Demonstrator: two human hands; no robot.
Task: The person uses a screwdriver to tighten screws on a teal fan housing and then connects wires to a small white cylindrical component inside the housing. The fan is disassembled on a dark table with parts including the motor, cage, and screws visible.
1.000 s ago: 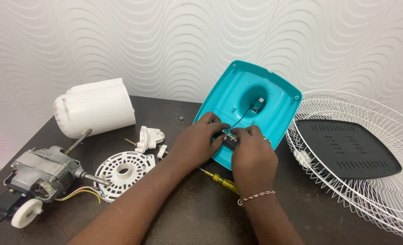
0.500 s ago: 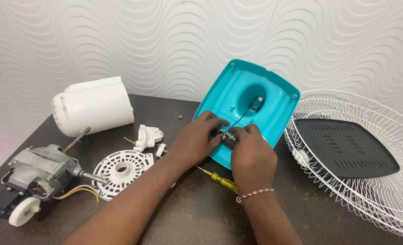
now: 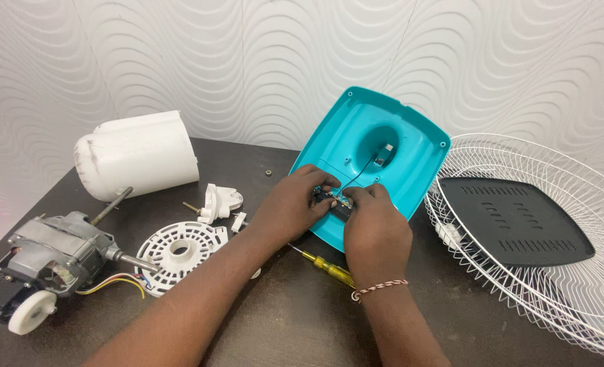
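Little has changed since the earlier frames: the left hand [image 3: 294,204] and right hand [image 3: 375,228] still pinch a small black switch part [image 3: 334,201] against the tilted teal fan base cover [image 3: 376,160] on the tabletop [image 3: 302,326]. A yellow-handled screwdriver [image 3: 329,266] lies just under the right wrist. A fan motor [image 3: 50,255], white motor housing [image 3: 139,155] and white wire fan guard [image 3: 560,272] lie around.

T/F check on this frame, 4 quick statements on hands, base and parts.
1. Both hands, left hand and right hand, work on a small black part on the teal fan base. True.
2. The yellow-handled screwdriver is in the right hand. False: it lies on the table.
3. The fan motor sits inside the wire grille. False: a black panel does.
4. The white motor cover lies on its side. True.
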